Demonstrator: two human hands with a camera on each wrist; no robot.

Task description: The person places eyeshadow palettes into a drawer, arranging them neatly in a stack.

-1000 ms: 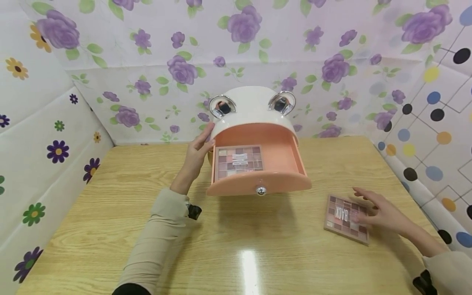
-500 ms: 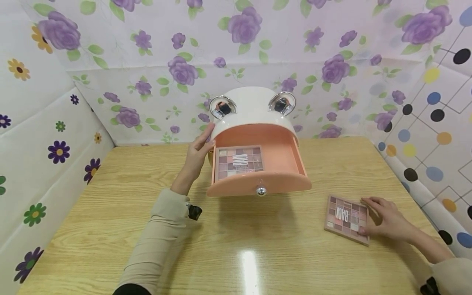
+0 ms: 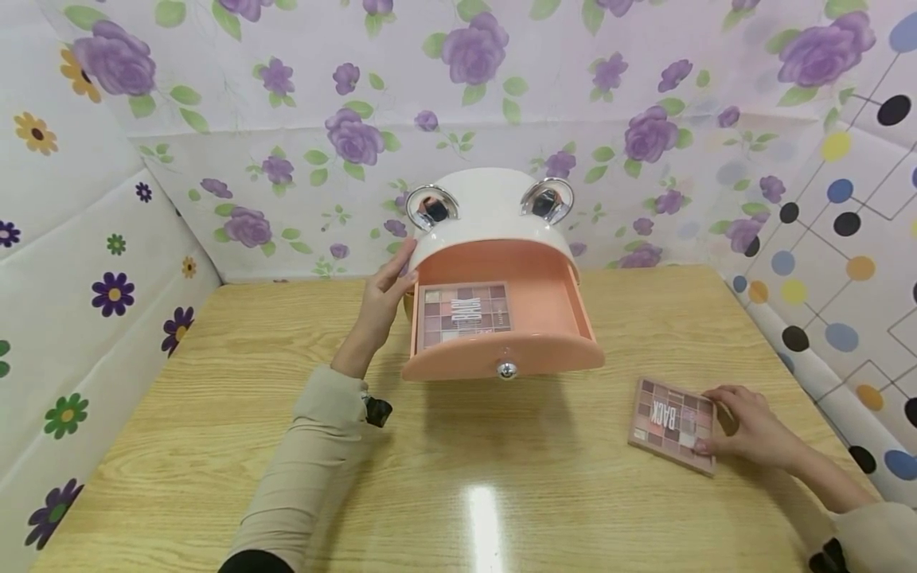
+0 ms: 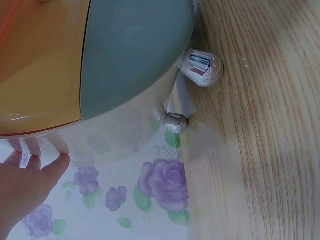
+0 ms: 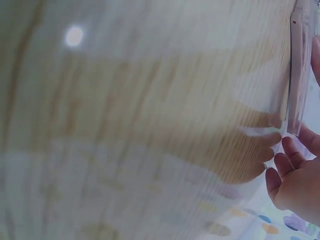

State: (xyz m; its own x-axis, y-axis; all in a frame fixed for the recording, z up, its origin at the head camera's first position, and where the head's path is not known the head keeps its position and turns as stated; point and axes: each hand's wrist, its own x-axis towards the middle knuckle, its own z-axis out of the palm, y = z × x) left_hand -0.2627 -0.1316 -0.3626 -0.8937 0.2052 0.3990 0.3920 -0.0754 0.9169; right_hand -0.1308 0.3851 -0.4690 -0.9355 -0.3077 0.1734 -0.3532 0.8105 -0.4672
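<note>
A white frog-shaped storage box [image 3: 494,203] with silver-rimmed eyes stands at the table's back, its peach drawer [image 3: 552,354] pulled out. Inside the drawer's left part lies an eyeshadow palette [image 3: 466,314] marked "BACK". My left hand [image 3: 377,306] rests with extended fingers against the box's left side; in the left wrist view the fingertips [image 4: 60,159] touch its glossy side. A second eyeshadow palette [image 3: 672,426] lies on the table at the right. My right hand [image 3: 755,430] pinches its right edge, thumb on the near part and fingers at the far corner.
The wooden table [image 3: 236,382] runs up to a flowered cloth backdrop [image 3: 286,87]. Another cloth with coloured dots [image 3: 845,334] borders the right side. A round silver knob [image 3: 507,370] sticks out from the drawer front. Small silver feet [image 4: 202,67] support the box.
My right hand has drawn slightly back to the right, its fingers closing from above the loose palette onto its right edge. The left hand, box and drawer have stayed put.
</note>
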